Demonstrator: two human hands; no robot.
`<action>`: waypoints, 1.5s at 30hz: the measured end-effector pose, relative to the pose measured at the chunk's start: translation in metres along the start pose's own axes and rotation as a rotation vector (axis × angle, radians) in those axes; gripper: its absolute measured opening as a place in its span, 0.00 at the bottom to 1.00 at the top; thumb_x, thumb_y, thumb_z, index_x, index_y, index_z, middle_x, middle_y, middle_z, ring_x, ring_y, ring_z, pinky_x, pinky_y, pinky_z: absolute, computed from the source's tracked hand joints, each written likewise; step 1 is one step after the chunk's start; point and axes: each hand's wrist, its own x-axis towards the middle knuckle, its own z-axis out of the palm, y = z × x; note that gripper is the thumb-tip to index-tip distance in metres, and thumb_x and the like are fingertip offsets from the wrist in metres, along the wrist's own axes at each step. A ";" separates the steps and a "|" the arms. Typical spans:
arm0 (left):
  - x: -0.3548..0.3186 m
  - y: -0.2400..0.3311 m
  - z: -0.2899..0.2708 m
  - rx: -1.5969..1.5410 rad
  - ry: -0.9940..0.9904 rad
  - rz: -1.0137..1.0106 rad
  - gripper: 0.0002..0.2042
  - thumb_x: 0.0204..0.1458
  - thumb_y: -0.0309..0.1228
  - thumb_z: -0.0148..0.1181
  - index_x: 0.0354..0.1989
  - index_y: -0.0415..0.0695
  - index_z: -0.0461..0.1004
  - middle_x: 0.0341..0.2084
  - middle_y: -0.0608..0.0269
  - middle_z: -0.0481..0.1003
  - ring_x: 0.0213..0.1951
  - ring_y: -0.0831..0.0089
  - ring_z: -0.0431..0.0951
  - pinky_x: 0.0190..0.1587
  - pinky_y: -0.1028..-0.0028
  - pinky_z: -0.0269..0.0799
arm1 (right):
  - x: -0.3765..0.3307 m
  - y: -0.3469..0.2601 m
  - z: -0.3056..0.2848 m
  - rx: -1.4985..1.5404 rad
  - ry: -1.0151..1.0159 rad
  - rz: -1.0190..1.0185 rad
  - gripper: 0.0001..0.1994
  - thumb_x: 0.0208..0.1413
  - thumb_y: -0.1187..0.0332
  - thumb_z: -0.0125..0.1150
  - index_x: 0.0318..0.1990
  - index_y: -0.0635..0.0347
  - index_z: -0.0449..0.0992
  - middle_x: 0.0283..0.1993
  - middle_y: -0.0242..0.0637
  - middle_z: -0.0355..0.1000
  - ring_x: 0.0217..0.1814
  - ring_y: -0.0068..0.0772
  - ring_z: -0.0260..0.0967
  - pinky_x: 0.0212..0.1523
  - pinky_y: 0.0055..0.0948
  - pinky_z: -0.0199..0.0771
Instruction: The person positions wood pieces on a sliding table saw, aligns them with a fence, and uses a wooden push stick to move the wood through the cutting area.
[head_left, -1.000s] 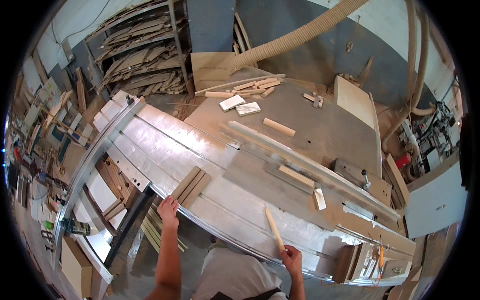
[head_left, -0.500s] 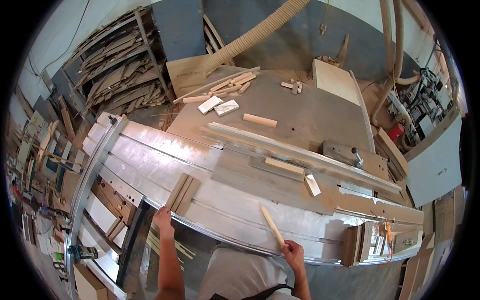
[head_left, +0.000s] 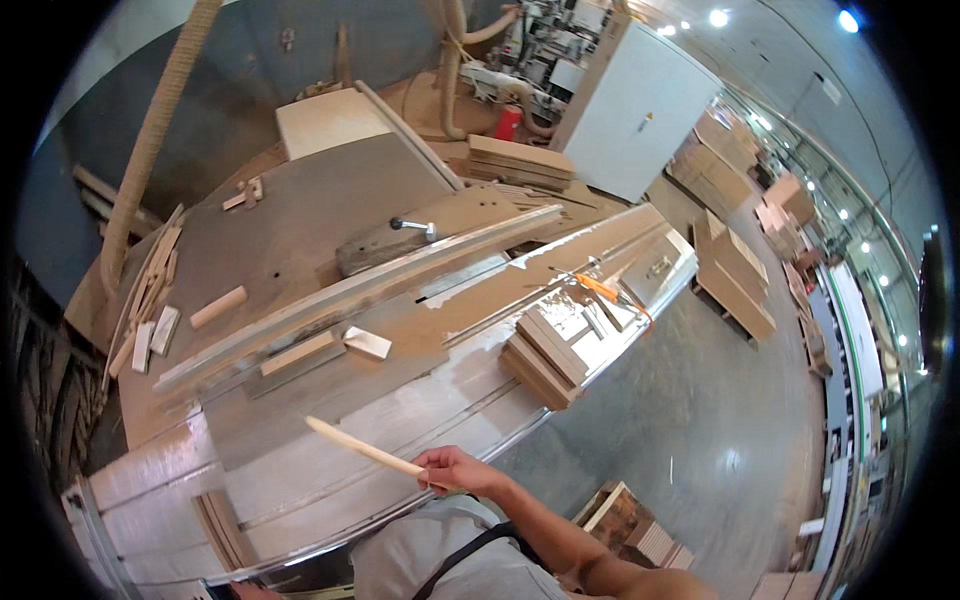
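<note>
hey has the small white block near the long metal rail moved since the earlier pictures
No. The camera turned, but the small white block still sits off the right end of the pale wood strip, nearside of the long metal rail.

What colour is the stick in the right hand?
The stick is pale yellowish tan, like bare wood; best seen in the head view.

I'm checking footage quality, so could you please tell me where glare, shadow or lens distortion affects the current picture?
Head view: ceiling lights burn out at upper right, glare whitens patches of the metal table; head view: the rack at lower left sinks into shadow; head view: the table's front edge bows inside a black rim.
</note>
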 end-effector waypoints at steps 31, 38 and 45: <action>-0.065 0.106 0.134 1.331 -0.581 0.998 0.37 0.57 0.51 0.54 0.70 0.40 0.57 0.68 0.47 0.58 0.66 0.49 0.60 0.64 0.45 0.58 | -0.120 -0.145 -0.198 -1.168 1.051 0.207 0.31 0.46 0.38 0.67 0.41 0.60 0.81 0.40 0.48 0.79 0.47 0.50 0.77 0.46 0.45 0.77; -0.047 0.112 0.127 1.420 -0.609 1.017 0.39 0.57 0.55 0.53 0.72 0.41 0.55 0.70 0.47 0.56 0.68 0.47 0.58 0.65 0.41 0.56 | -0.124 -0.137 -0.219 -1.091 1.055 0.215 0.23 0.51 0.45 0.66 0.41 0.56 0.83 0.40 0.47 0.80 0.45 0.51 0.78 0.46 0.44 0.77; -0.054 0.125 0.134 1.625 -0.714 1.139 0.40 0.60 0.57 0.47 0.71 0.36 0.56 0.70 0.43 0.56 0.71 0.44 0.54 0.66 0.32 0.52 | -0.119 -0.136 -0.232 -1.100 1.056 0.149 0.21 0.48 0.50 0.67 0.38 0.59 0.83 0.37 0.50 0.79 0.43 0.52 0.77 0.45 0.46 0.77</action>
